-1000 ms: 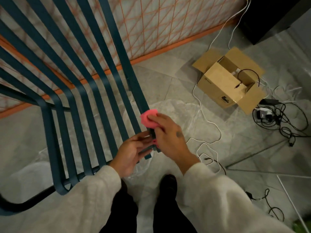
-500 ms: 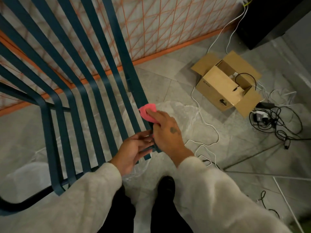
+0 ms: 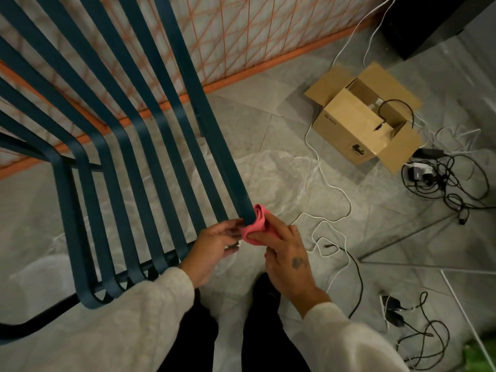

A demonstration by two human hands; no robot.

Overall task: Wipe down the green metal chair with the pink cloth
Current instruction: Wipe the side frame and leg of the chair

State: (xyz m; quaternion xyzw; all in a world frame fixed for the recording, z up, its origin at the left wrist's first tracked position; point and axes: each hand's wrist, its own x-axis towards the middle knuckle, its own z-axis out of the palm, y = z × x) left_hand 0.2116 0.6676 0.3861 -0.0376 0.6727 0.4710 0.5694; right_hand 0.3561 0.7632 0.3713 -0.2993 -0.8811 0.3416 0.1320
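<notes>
The green metal chair [image 3: 115, 162] fills the left half of the view, its flat slats running down toward me. The pink cloth [image 3: 256, 226] is wrapped around the lower end of the rightmost slat. My right hand [image 3: 287, 256] grips the cloth against that slat. My left hand [image 3: 214, 245] sits just left of it, with its fingers curled round the slat's end and touching the cloth's edge.
An open cardboard box [image 3: 365, 124] lies on the grey tiled floor at the right. White and black cables [image 3: 453, 183] with chargers sprawl around it. An orange mesh fence [image 3: 241, 36] stands behind the chair. Clear plastic sheeting [image 3: 281, 173] lies under the chair.
My right hand slid the pink cloth down the rightmost slat toward its lower end. My left hand stayed at the slat's end.
</notes>
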